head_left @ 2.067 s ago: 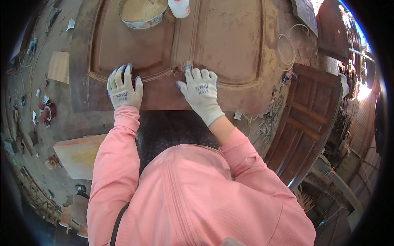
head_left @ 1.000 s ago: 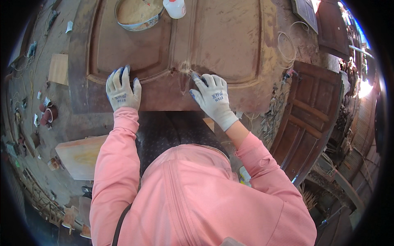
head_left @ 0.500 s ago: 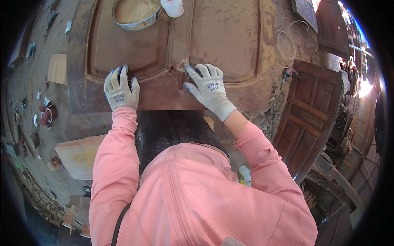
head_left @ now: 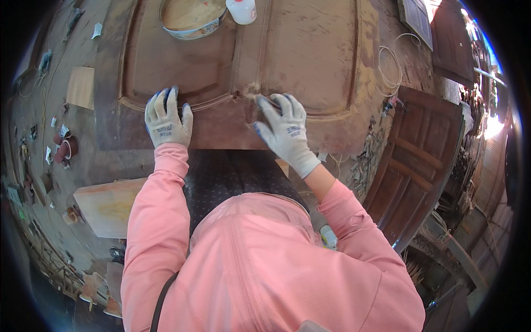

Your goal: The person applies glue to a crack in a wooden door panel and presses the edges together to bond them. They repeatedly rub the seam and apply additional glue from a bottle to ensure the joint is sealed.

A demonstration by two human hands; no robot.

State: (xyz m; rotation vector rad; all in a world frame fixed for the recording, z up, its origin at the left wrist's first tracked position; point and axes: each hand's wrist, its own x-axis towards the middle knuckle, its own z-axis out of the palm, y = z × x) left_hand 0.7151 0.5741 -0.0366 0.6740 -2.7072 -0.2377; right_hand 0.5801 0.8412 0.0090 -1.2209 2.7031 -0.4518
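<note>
Panelled door [head_left: 310, 52] lies flat beneath hands. Left hand [head_left: 168, 120], fingers spread, nothing gripped, on near left edge; right hand [head_left: 285, 126] loosely spread, seemingly empty, near pale-smeared joint [head_left: 252, 89]. Work looks partway: smear on, still uneven.

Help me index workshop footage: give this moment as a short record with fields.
Work surface: brown wooden panelled door
Left hand: pale grey glove, blue fingertips; appears to rest on the door
Right hand: matching glove, over the door; contact unclear
Held: nothing visible
On the door: round patterned basin with tan contents; white plastic bottle
Right side: dark brown panelled wooden door
</note>
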